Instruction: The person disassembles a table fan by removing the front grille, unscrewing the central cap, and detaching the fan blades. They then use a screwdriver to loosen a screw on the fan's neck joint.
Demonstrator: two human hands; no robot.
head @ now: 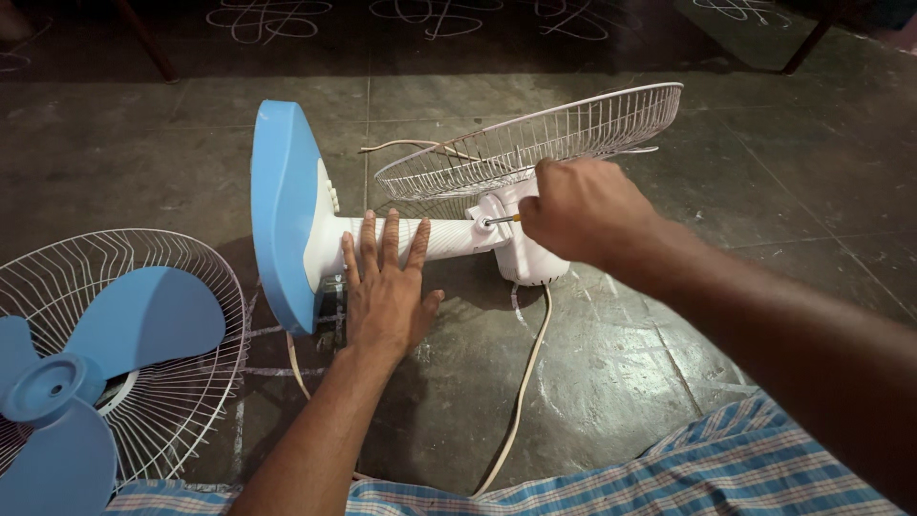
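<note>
A dark, worn stone-tiled floor (pixel 669 354) fills the frame, with white chalk line patterns (pixel 420 14) drawn along its upper edge.

In the middle of the frame a table fan lies on its side. Its white neck (pixel 444 237) runs level from the round blue base (pixel 282 210), which stands on edge at centre left, to the white motor housing (pixel 525 250) at centre. The right hand (pixel 583 210) is closed in a fist around a screwdriver (pixel 503 219), whose metal shaft points left and meets the joint where neck and housing join. The left hand (pixel 387 287) lies flat with fingers spread, palm on the floor, fingertips resting up against the neck just right of the base.

Above the housing, the white wire rear guard (pixel 535 143) tilts up toward the upper right of the frame. A cream power cord (pixel 525 373) trails from the housing down toward the lower centre, and another stretch of cord (pixel 411 145) shows behind the guard.

At the lower left lies the detached white front guard (pixel 162 287), with the blue fan blade (pixel 86 373) resting on it, well apart from the hands. Blue-and-white checked cloth (pixel 726 468) on the person's lap crosses the bottom edge.
</note>
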